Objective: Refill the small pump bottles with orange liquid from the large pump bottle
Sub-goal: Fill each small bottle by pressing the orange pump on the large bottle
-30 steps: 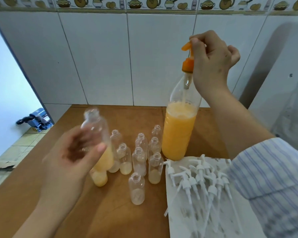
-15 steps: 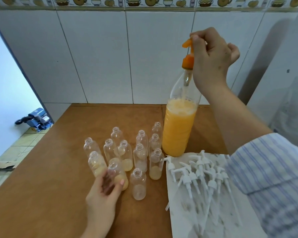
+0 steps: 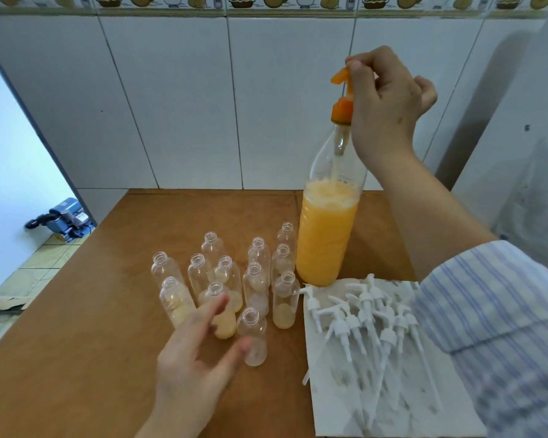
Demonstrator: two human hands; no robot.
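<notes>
Fingers (image 3: 217, 311) of left hand (image 3: 193, 352) spread loose beside small bottles (image 3: 225, 314); right hand (image 3: 383, 105) grips orange pump (image 3: 342, 99)

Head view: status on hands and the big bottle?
Right hand grips orange pump head of large clear plastic bottle. Left hand open beside small clear uncapped bottles. Nothing blocking.

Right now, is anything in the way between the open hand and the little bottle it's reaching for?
Nothing visible. The left hand is open beside the partly filled small bottle, fingers just in front.
</notes>
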